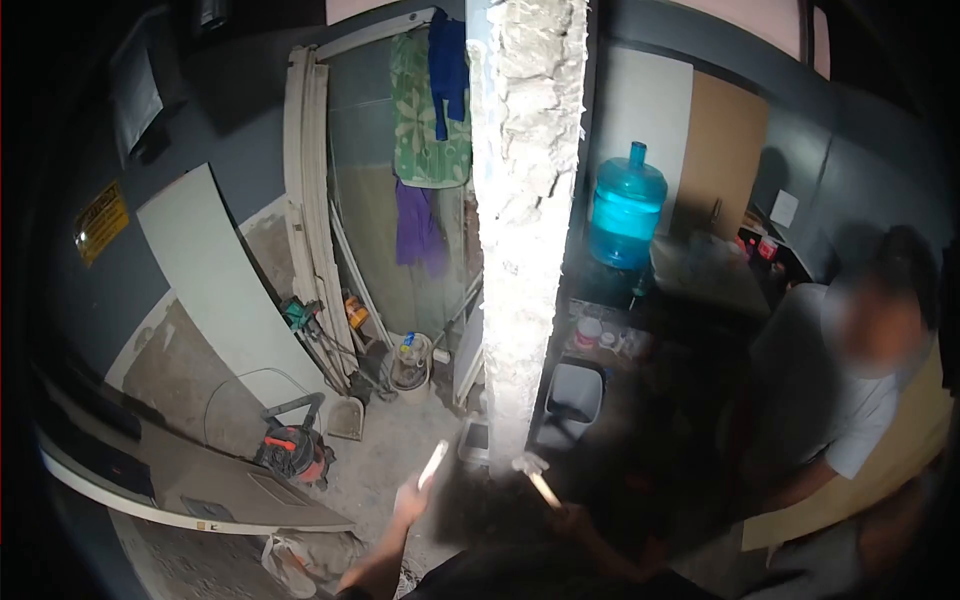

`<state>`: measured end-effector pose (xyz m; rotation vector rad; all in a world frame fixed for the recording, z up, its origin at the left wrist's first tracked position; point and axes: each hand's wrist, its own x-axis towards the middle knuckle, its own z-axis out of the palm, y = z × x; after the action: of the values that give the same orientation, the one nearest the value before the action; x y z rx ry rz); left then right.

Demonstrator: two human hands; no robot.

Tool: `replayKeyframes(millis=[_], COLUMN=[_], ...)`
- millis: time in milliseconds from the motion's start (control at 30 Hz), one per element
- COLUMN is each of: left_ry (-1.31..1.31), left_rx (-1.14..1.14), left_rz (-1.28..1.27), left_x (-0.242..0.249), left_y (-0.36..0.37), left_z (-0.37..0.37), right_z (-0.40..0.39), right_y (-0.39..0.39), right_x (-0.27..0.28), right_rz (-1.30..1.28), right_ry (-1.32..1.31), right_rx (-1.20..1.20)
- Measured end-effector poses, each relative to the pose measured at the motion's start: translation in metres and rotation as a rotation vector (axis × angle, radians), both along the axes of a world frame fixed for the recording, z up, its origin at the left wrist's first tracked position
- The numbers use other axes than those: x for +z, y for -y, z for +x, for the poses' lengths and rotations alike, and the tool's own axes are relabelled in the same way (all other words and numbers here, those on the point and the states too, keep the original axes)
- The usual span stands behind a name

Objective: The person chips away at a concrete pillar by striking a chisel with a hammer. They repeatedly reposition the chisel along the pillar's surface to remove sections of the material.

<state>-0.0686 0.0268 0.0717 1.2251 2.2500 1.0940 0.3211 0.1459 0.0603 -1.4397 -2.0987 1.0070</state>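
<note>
My left hand (pixel 412 500) is closed around a pale, narrow tool (pixel 434 462) that points upward, at the lower middle of the view. Lower right of the column, my right hand (pixel 570 520) grips the wooden handle of a hammer (pixel 543 489). The hammer's head is up at the left end of the handle, close to the column's lower part. Between and above the hands rises a brightly lit, rough column (pixel 525 220) with a chipped surface. Whether the hammer head touches it cannot be made out.
Another person (pixel 830 370) is at the right. A blue water bottle (pixel 628 210) stands behind the column, above a grey bin (pixel 572 400). On the left are a vacuum (pixel 296 452), a dustpan (pixel 346 418), a bucket (pixel 411 372) and a leaning panel (pixel 225 280).
</note>
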Motion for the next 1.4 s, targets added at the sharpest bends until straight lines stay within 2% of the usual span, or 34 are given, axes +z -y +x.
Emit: replayKeyframes(millis=[67,133,200,267,300,367,433,533,600,633,667,733,800,867,933,1000,1100,1200,1400], left_ry=[0.017,0.054,0.063,0.460,0.570,0.515,0.532,0.522,0.420,0.437,0.149,-0.349,-0.546,-0.630,-0.610,-0.570,-0.542,-0.569,-0.458], left_rx=[-0.114,-0.145,-0.150,-0.217,-0.282,-0.303,-0.298,-0.263,-0.221,-0.222,-0.244,-0.296,-0.266,-0.234,-0.179,-0.129,-0.095,-0.112,-0.077], left_rz=[0.311,0.400,0.485,0.700,0.798,0.866,0.898,0.872,0.683,0.611,0.628,0.729,0.682,0.681,0.668,0.731,0.694,0.745,0.743], left_x=[0.098,0.187,0.241,0.282,0.296,0.310,0.311,0.319,0.334,0.348,0.362,0.384,0.388,0.368,0.347,0.338,0.335,0.336,0.335], left_y=[-0.066,-0.113,-0.142,-0.151,-0.151,-0.145,-0.138,-0.133,-0.140,-0.145,-0.152,-0.167,-0.174,-0.187,-0.201,-0.211,-0.219,-0.226,-0.237], left_z=[0.019,0.037,0.046,0.067,0.077,0.091,0.104,0.105,0.085,0.076,0.068,0.065,0.075,0.090,0.102,0.110,0.115,0.117,0.116], right_z=[-0.013,-0.029,-0.038,-0.039,-0.037,-0.028,-0.017,-0.005,-0.006,-0.010,-0.014,-0.019,-0.028,-0.038,-0.045,-0.051,-0.054,-0.049,-0.038], right_y=[-0.006,-0.029,-0.037,-0.038,-0.039,-0.030,-0.019,-0.013,-0.016,-0.017,-0.019,-0.032,-0.049,-0.064,-0.069,-0.071,-0.067,-0.069,-0.057], right_x=[0.052,0.062,0.100,0.108,0.109,0.094,0.071,0.059,0.085,0.120,0.156,0.196,0.232,0.253,0.277,0.292,0.308,0.310,0.331], right_rz=[0.157,0.100,0.099,0.046,-0.001,-0.042,-0.191,-0.081,0.039,-0.117,-0.278,-0.171,-0.075,0.003,0.032,0.058,0.107,0.138,0.175], right_ry=[-0.110,-0.214,-0.248,-0.260,-0.278,-0.263,-0.299,-0.250,-0.273,-0.386,-0.494,-0.762,-0.921,-1.037,-1.125,-1.241,-1.315,-1.329,-1.327], right_rx=[0.091,-0.014,-0.063,-0.093,-0.106,-0.147,-0.138,-0.151,-0.176,-0.182,-0.192,-0.098,-0.033,-0.009,-0.006,0.008,0.018,0.091,0.069])
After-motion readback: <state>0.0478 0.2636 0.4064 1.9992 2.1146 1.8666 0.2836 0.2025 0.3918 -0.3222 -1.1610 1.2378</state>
